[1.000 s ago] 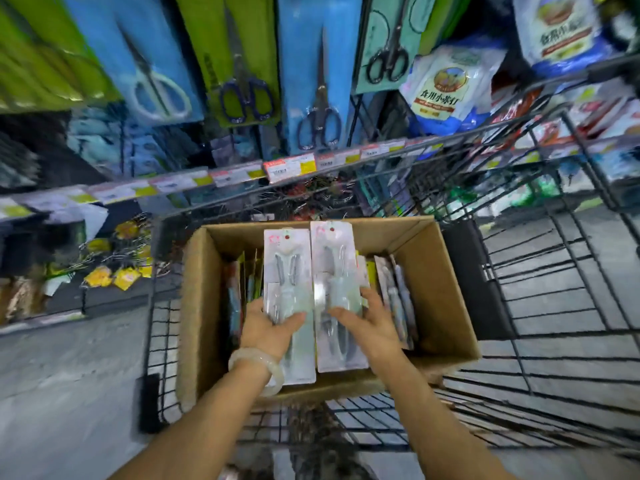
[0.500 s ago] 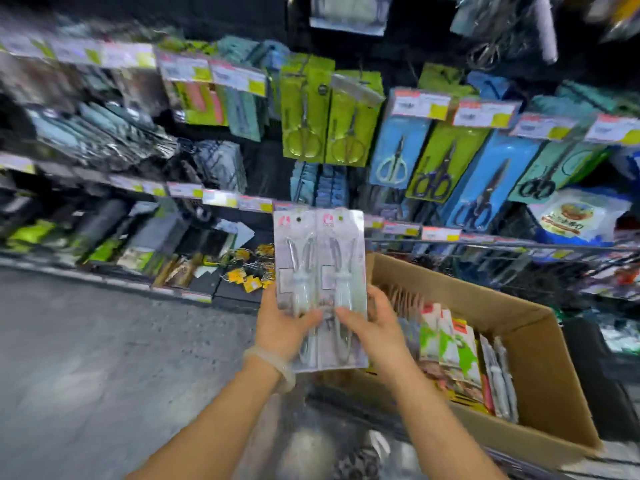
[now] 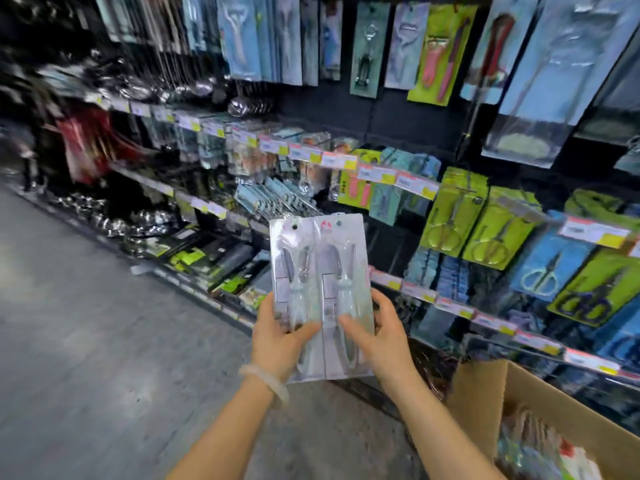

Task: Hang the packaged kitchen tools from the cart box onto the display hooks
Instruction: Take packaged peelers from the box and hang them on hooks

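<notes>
Store aisle, crowded display hooks (image 3: pixel 277 199): your left hand (image 3: pixel 277 336) and right hand (image 3: pixel 382 336) pinch two packaged kitchen tools (image 3: pixel 320 282) side by side, clear of the cart box (image 3: pixel 485 407); loose overlap may let one slip.

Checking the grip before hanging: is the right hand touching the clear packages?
Touching. In the head view the right hand has its thumb across the front of the clear packages, fingers wrapped behind the right edge.
</notes>
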Demonstrator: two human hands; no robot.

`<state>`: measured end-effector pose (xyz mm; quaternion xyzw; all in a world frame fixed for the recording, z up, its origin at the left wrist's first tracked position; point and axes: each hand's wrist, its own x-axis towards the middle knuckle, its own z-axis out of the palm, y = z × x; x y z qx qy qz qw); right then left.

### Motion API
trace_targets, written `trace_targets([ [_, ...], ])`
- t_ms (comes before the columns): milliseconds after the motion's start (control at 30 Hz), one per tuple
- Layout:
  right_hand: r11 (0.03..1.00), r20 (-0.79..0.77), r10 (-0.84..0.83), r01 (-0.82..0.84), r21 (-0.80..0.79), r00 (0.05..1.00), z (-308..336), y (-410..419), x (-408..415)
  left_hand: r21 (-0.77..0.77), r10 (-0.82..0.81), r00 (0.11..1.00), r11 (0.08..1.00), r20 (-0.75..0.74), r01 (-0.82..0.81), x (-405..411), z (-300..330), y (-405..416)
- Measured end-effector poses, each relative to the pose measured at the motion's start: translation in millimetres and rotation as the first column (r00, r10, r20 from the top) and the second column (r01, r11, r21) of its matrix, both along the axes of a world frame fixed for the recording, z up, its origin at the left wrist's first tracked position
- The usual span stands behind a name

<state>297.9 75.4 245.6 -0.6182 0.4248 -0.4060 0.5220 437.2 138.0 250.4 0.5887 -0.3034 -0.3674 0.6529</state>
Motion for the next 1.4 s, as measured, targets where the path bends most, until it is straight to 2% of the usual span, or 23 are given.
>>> trace_targets([
  [200,0.997,0.050,0.077,-0.076,-0.008,0.996,4,-30,71,0.007,0.115,0.993,0.993,-0.010,-0.115,65,9,-17],
  [433,0.993,0.107,0.112,-0.108,-0.045,0.988,22,-100,157,-0.007,0.163,0.987,0.987,0.008,-0.163,147,30,-83],
  [633,0.992,0.168,0.106,-0.092,-0.088,0.980,51,-169,221,-0.048,0.095,0.994,0.995,0.060,-0.092,217,52,-163],
  [967,0.984,0.161,0.025,0.005,-0.180,0.987,85,-253,285,-0.152,0.026,0.996,0.988,0.081,-0.013,283,82,-257],
  [1400,0.930,0.206,-0.219,0.268,-0.251,0.954,117,-332,383,-0.255,-0.211,0.965,0.935,0.156,0.246,385,127,-377],
])
